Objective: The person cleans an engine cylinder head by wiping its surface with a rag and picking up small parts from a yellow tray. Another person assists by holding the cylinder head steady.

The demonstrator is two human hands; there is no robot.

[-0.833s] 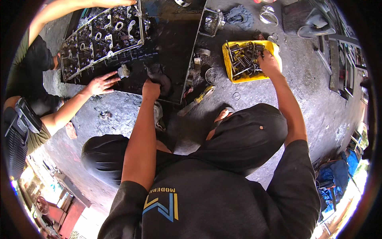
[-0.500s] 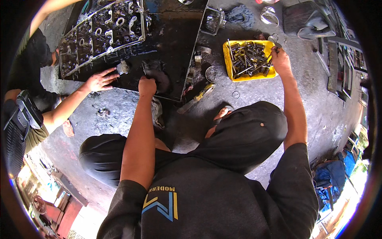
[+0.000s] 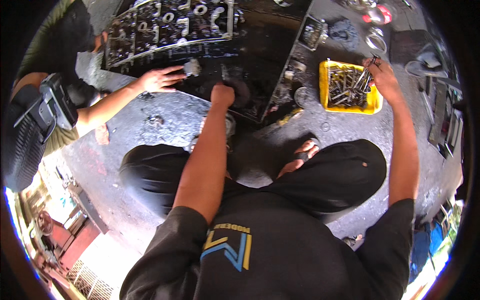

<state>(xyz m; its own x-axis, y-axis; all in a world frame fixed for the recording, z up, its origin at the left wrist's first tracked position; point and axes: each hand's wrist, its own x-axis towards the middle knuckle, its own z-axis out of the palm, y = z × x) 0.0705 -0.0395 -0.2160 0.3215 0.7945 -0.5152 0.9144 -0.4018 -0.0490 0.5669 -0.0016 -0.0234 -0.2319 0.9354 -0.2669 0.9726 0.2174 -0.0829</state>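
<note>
My right hand (image 3: 384,82) is closed on a bunch of thin-stemmed engine valves (image 3: 366,77), at the far right corner of a yellow plastic tray (image 3: 350,109). Dark coil springs and more metal stems (image 3: 345,82) fill that tray. My left hand (image 3: 222,95) forms a fist above the near part of a black, oily work surface (image 3: 200,89). A thin piece shows just beyond its knuckles, but I cannot make out what the fingers grip. Farther left on the same surface lies a greasy engine cylinder head (image 3: 172,45) with a pale metal rim.
At the left a co-worker's hand (image 3: 159,80) reaches to a brush (image 3: 191,67). A small metal tray (image 3: 312,34), a blue-grey rag (image 3: 344,32) and a clear bottle with a red label (image 3: 377,15) lie beyond the yellow tray. Metal bars (image 3: 440,120) lie at the right.
The whole view has shifted, so the scene sits farther right. My right hand now holds a bunch of valves over the tray's corner. My left hand remains a fist over the black surface.
</note>
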